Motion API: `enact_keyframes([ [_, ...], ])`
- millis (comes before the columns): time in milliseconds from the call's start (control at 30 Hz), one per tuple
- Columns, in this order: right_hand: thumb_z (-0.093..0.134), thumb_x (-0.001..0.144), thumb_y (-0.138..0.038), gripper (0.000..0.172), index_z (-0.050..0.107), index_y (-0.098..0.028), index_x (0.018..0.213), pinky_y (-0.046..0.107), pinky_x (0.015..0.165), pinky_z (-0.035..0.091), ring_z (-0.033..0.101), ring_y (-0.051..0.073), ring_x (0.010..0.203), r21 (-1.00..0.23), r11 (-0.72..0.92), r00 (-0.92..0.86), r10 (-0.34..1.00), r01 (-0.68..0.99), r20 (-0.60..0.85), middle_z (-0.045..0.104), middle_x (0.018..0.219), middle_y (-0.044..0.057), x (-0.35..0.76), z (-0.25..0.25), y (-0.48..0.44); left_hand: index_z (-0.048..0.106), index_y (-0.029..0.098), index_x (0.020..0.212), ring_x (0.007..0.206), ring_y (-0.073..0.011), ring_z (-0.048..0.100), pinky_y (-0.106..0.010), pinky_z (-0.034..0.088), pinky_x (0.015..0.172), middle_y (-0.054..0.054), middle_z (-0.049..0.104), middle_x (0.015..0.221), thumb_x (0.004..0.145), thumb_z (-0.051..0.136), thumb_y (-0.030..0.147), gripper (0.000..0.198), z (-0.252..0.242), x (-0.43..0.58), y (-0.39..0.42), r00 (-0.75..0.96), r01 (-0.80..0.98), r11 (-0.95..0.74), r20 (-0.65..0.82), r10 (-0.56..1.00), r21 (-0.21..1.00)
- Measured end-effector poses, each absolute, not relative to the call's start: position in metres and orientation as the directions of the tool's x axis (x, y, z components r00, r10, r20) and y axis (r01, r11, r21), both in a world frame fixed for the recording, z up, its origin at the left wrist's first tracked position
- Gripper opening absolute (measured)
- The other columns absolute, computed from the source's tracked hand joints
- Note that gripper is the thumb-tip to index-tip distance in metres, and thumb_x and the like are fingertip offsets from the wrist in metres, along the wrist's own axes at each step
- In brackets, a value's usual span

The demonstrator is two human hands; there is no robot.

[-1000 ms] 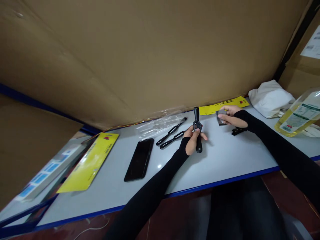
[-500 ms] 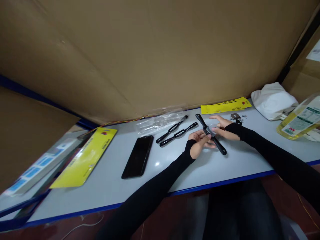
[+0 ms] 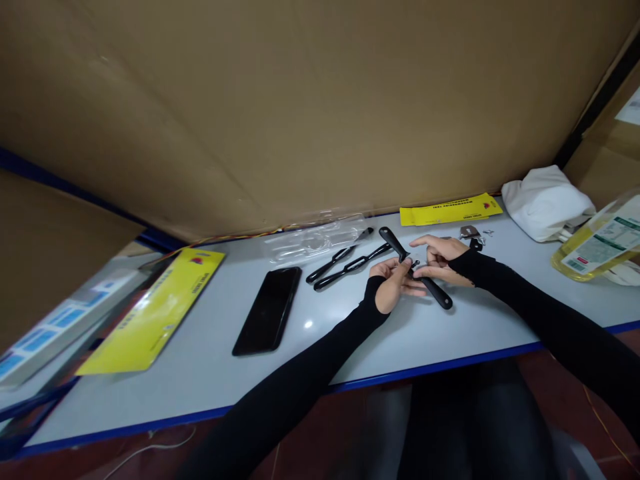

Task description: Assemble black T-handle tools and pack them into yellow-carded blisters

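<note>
A black spokeshave (image 3: 437,293) is held slantwise above the table, its two handles pointing to the far left and near right. My left hand (image 3: 391,280) is closed around its middle, thumb on top and fingers underneath. My right hand (image 3: 443,259) is at the same middle part from the right; its thumb presses there, the index finger stretches past it and the other fingers curl. A shiny metal plate (image 3: 417,257) and a small dark screw show between the hands, partly hidden by the fingers. Two more black spokeshave bodies (image 3: 353,265) lie left of my left hand.
Loose metal parts (image 3: 470,233) lie beyond my right hand. Clear plastic packaging (image 3: 315,241), a black phone (image 3: 267,310) and yellow cards (image 3: 155,313) are on the table. To the right stand a bottle of yellow liquid (image 3: 595,243) and a white cloth bundle (image 3: 547,200). Cardboard walls the back.
The spokeshave's far handle has swung slightly left. My right thumb has shifted left and lower along its middle, and the metal plate now lies against the body. The view has turned slightly.
</note>
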State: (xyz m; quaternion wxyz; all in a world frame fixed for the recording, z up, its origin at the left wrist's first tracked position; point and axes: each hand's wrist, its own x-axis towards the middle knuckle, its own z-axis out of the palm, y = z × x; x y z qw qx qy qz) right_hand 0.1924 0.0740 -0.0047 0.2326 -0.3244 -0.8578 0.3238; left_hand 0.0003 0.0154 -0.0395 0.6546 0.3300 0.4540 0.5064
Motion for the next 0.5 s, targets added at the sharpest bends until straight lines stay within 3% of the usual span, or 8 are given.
enact_keyframes([
  [233,0.082,0.083,-0.05,0.043,0.078,-0.02,0.113,0.026,0.058,0.04,0.049,0.011,0.058,-0.775,0.529,-0.68,0.71,0.346,0.181,0.066,0.075,-0.002,0.192,-0.006,0.075,0.06,0.015,0.086,0.056,-0.0295,0.078,-0.034,0.065,0.048,-0.006,0.072,0.062,0.079,0.087,0.036,0.035,-0.031,0.007,0.011,-0.016,-0.323,0.261,-0.282,0.959,0.909],
  [500,0.082,0.081,-0.053,0.042,0.08,-0.019,0.107,0.027,0.058,0.041,0.051,0.012,0.06,-0.746,0.567,-0.672,0.707,0.349,0.222,0.068,0.074,0.0,0.183,-0.014,0.082,0.061,0.017,0.086,0.064,-0.031,0.081,-0.03,0.064,0.047,-0.007,0.075,0.067,0.073,0.093,0.044,0.044,-0.025,0.001,0.005,0.012,-0.277,0.248,-0.254,0.967,0.928],
])
